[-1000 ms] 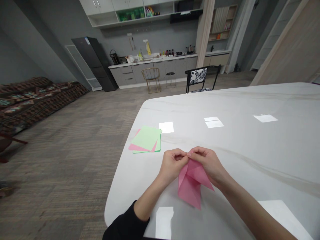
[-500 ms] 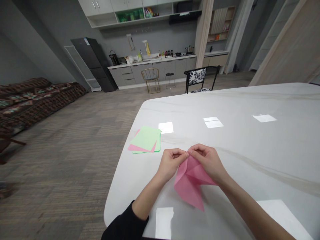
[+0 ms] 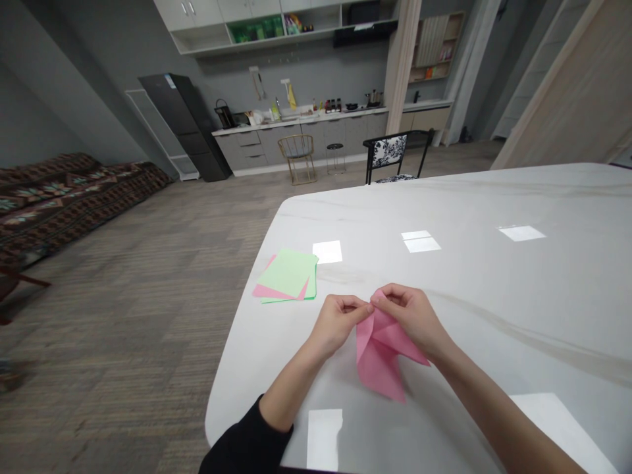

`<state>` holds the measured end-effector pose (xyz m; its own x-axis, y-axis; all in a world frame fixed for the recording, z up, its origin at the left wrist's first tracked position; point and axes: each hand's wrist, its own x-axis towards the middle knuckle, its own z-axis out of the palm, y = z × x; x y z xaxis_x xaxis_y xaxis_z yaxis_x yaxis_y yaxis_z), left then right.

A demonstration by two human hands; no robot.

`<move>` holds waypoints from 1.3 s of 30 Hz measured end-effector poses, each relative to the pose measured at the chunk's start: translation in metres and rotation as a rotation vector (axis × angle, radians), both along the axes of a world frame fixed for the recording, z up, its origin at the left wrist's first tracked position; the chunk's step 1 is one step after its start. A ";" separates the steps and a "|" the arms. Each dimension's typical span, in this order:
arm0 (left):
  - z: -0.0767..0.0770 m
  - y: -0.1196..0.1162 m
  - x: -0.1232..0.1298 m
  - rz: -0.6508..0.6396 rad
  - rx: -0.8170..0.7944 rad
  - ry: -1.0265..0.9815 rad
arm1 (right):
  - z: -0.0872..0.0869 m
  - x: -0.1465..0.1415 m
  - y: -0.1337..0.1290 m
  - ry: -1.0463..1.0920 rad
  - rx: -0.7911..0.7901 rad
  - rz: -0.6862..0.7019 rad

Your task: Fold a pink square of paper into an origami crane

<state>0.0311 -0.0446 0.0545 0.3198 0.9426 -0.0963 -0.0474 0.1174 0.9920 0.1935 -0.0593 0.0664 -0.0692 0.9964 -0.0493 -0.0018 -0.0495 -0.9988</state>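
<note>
A pink sheet of folded paper (image 3: 380,368) hangs from my fingertips just above the white table, its creased flaps pointing down and to the right. My left hand (image 3: 340,324) pinches its top edge between thumb and fingers. Close beside it, my right hand (image 3: 411,317) is closed on the same top edge, the two thumbs almost touching. Part of the paper is hidden behind the right hand. To the left of my hands lies a loose stack of green and pink paper sheets (image 3: 287,273).
The white marbled table (image 3: 484,296) has a rounded left edge (image 3: 232,342) and shows bright light reflections. A black-framed chair (image 3: 390,155) stands at its far side. Farther back are a gold chair (image 3: 297,155), a kitchen counter (image 3: 276,135) and a dark fridge (image 3: 182,125).
The lower flaps of the pink paper have swung slightly right and drawn up, so the paper looks narrower. Both hands keep their pinch in nearly the same place.
</note>
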 end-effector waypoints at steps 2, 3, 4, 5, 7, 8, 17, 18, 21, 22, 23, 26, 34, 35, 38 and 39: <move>0.000 -0.001 0.001 -0.001 0.005 -0.002 | -0.001 0.000 0.000 -0.016 0.004 0.013; 0.000 -0.001 0.001 -0.002 0.004 0.000 | -0.002 -0.001 0.000 -0.018 0.003 0.002; 0.000 -0.001 0.001 -0.003 0.000 0.002 | -0.002 -0.001 0.000 -0.016 0.000 -0.012; 0.000 -0.001 0.001 -0.006 -0.005 0.005 | -0.002 -0.001 0.000 -0.013 -0.003 -0.027; -0.001 -0.001 0.000 -0.015 -0.014 0.010 | -0.002 -0.001 0.000 -0.013 -0.004 -0.049; -0.001 -0.001 0.000 -0.019 -0.014 0.011 | -0.001 -0.001 0.000 -0.016 -0.005 -0.055; -0.006 0.001 -0.005 -0.106 -0.050 -0.009 | 0.000 0.011 0.009 0.072 -0.029 -0.174; -0.004 0.002 -0.007 -0.115 -0.056 -0.065 | -0.001 0.012 0.010 0.097 -0.047 -0.175; 0.006 0.003 -0.014 -0.175 -0.093 -0.230 | -0.001 0.012 0.011 0.167 -0.100 -0.176; 0.010 0.003 -0.017 -0.209 -0.088 -0.239 | -0.001 0.012 0.010 0.190 -0.120 -0.167; 0.014 0.003 -0.019 -0.254 -0.074 -0.221 | 0.000 0.011 0.009 0.213 -0.142 -0.153; 0.021 0.003 -0.021 -0.318 0.006 -0.154 | 0.000 0.009 0.006 0.254 -0.197 -0.105; 0.011 0.006 -0.017 -0.182 0.195 -0.032 | -0.004 0.001 0.003 0.268 -0.214 -0.063; 0.013 0.006 -0.019 -0.209 0.203 -0.021 | -0.003 0.001 0.003 0.281 -0.225 -0.055; 0.021 0.005 -0.026 -0.375 0.211 -0.029 | -0.001 0.003 0.004 0.333 -0.266 -0.016; 0.023 0.005 -0.028 -0.422 0.201 -0.049 | -0.001 0.004 0.004 0.350 -0.275 -0.003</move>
<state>0.0033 -0.0393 0.0773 0.6786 0.7277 0.0998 -0.0838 -0.0583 0.9948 0.1976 -0.0554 0.0656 -0.1264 0.9496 -0.2868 -0.3381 -0.3131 -0.8875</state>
